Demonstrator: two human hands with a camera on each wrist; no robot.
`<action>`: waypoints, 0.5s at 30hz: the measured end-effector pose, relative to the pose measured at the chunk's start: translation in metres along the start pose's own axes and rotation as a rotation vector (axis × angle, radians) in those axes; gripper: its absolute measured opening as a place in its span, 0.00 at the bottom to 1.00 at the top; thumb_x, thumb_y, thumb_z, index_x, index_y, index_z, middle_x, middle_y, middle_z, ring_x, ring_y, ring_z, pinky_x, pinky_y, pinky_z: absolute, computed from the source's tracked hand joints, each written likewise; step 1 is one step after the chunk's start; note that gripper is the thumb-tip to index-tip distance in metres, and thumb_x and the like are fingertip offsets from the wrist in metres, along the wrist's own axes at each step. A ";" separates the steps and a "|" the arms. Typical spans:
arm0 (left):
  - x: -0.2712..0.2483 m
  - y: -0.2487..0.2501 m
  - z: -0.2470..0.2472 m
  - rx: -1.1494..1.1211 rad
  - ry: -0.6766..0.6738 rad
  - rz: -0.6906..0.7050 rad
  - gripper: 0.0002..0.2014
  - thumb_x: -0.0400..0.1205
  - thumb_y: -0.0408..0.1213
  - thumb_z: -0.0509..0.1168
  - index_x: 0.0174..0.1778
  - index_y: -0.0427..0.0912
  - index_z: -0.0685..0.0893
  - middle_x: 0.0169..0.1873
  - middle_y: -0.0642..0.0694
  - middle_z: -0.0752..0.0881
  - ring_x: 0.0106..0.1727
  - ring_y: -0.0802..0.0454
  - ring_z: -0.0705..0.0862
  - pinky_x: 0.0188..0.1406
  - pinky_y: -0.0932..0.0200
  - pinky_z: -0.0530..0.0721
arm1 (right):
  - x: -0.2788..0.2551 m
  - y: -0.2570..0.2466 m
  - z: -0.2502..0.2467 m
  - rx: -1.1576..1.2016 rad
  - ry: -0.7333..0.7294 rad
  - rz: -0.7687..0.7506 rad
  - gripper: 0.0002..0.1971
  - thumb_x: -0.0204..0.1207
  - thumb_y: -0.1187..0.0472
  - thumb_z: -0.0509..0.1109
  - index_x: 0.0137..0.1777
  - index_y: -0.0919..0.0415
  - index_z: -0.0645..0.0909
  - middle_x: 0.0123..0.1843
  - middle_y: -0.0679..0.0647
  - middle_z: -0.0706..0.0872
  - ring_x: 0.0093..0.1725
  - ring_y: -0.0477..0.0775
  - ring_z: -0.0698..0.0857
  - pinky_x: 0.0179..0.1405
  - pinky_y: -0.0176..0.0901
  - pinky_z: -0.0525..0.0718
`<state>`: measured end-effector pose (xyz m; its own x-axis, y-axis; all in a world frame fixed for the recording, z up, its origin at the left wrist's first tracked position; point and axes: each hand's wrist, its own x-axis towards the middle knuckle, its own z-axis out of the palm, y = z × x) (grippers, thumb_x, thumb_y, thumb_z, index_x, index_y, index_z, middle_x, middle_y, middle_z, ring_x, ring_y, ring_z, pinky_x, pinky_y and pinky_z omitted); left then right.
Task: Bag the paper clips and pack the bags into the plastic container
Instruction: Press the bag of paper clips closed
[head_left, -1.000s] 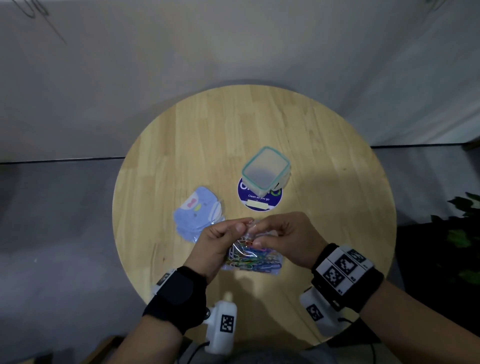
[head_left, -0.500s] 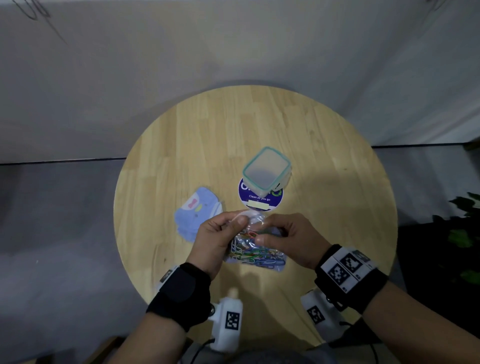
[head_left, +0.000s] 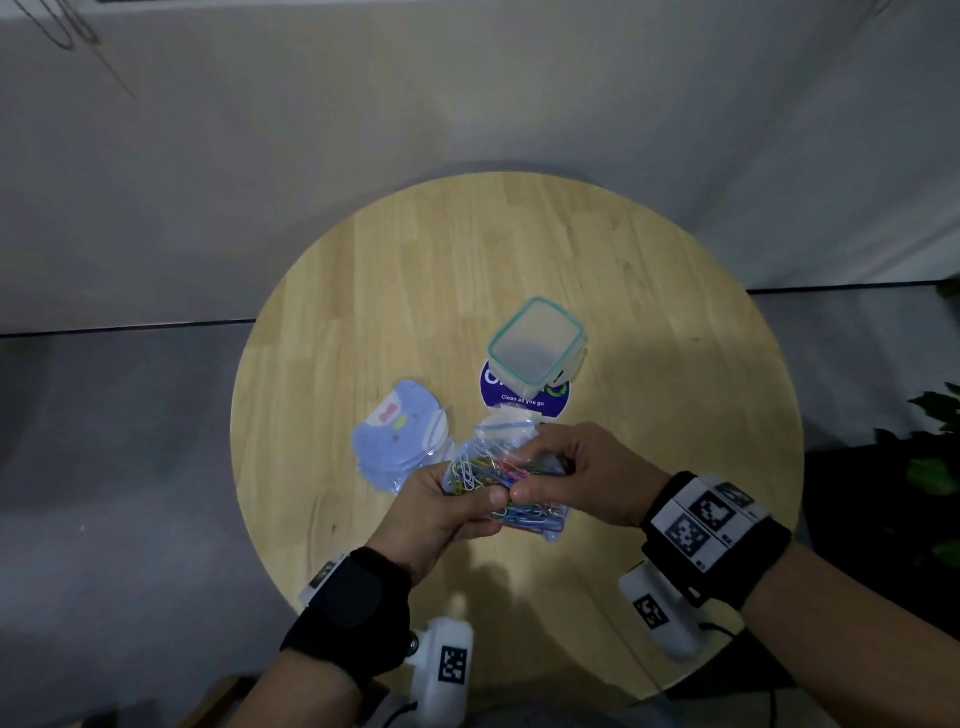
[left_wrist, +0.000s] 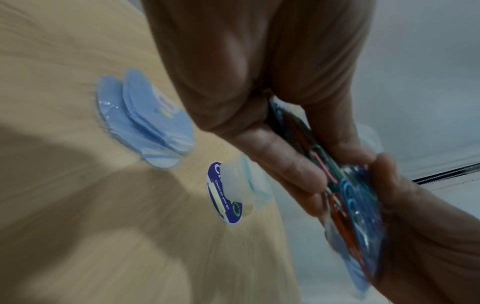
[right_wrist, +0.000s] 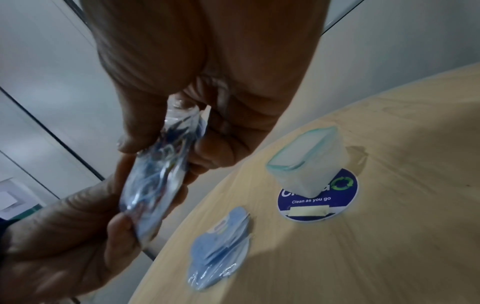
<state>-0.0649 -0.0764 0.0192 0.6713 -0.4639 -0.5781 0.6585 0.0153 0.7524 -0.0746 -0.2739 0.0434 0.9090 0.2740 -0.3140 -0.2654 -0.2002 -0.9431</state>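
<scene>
Together left hand (head_left: 441, 512), right hand (head_left: 587, 475) pinch clip bag (head_left: 498, 467), fingers curled.

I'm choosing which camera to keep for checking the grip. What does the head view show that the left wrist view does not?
Only the head view shows the whole round wooden table, both wrist bands, and the clear teal-rimmed plastic container from above.

Only the left wrist view shows the left hand's fingers close up, pressed against the clear bag of coloured paper clips.

Both show the left hand and right hand holding that bag, the stack of blue cartoon bags and the round blue sticker.
</scene>
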 end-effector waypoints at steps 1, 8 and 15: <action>0.001 0.000 -0.001 0.003 -0.002 0.000 0.08 0.66 0.36 0.74 0.40 0.47 0.92 0.38 0.48 0.91 0.39 0.54 0.89 0.33 0.64 0.85 | 0.000 -0.001 0.000 -0.014 -0.007 0.020 0.08 0.67 0.67 0.78 0.45 0.57 0.89 0.39 0.37 0.89 0.41 0.36 0.86 0.44 0.33 0.83; -0.003 0.005 -0.007 0.044 -0.102 -0.048 0.17 0.64 0.46 0.76 0.49 0.50 0.89 0.45 0.46 0.91 0.46 0.49 0.90 0.37 0.59 0.88 | 0.004 -0.004 0.001 -0.179 -0.059 -0.032 0.11 0.73 0.56 0.71 0.44 0.63 0.89 0.44 0.63 0.89 0.46 0.59 0.87 0.50 0.54 0.84; 0.003 0.012 -0.002 -0.019 0.002 0.062 0.24 0.69 0.49 0.73 0.57 0.39 0.86 0.47 0.38 0.89 0.49 0.44 0.88 0.52 0.48 0.87 | 0.009 0.000 0.002 -0.097 0.019 -0.054 0.10 0.65 0.57 0.75 0.45 0.57 0.90 0.44 0.59 0.88 0.48 0.56 0.87 0.53 0.54 0.85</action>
<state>-0.0542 -0.0753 0.0260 0.7118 -0.4600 -0.5308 0.6216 0.0606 0.7810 -0.0668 -0.2700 0.0403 0.9273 0.2689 -0.2604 -0.1848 -0.2761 -0.9432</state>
